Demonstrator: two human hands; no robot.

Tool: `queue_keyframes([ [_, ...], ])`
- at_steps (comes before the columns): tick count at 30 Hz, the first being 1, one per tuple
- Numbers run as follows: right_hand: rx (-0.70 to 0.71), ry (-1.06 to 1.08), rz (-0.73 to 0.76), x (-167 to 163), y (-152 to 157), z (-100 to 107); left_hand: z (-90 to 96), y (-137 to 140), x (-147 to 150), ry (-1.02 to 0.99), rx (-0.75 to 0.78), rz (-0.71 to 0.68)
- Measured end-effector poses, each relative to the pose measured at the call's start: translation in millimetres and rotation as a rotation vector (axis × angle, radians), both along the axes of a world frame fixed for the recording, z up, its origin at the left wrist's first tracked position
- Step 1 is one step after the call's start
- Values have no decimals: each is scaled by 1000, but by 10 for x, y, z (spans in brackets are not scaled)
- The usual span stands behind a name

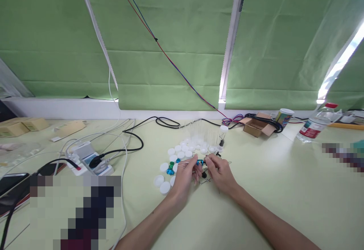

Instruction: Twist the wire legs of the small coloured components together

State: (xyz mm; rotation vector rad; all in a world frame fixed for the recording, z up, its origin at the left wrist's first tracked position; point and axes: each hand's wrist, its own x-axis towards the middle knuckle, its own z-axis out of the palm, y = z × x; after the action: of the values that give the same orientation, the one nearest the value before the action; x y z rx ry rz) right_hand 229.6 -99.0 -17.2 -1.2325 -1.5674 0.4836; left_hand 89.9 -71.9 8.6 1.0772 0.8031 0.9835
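My left hand [184, 174] is closed, its thumb and finger pinching a small shiny blue metallic piece [200, 162] with thin metal wires by it. From the other side my right hand [218, 169] meets it, fingertips pressed together at the piece's right end. What the right fingertips grip is too small to make out. Under and between the hands lie thin metal rods and a round black part [204, 175]. Left of my left hand, a shiny green piece [171, 165] and a blue piece [170, 172] rest among several white round caps [165, 188].
Clear tubes [196, 130] stand behind the hands, beside a white-capped tube [223, 128]. An open cardboard box [253, 128], a canister [283, 117] and a water bottle [315, 126] are at back right. A power strip [95, 161] with cables lies left.
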Motion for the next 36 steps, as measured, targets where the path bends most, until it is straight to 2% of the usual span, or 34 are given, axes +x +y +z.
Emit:
queue_keyframes([
  [16,-15,16,37,0,-15,20,6,-11,5,7,1,-5],
  [36,35,-22,-59,8,35,-46,0,-30,16,34,10,-20],
])
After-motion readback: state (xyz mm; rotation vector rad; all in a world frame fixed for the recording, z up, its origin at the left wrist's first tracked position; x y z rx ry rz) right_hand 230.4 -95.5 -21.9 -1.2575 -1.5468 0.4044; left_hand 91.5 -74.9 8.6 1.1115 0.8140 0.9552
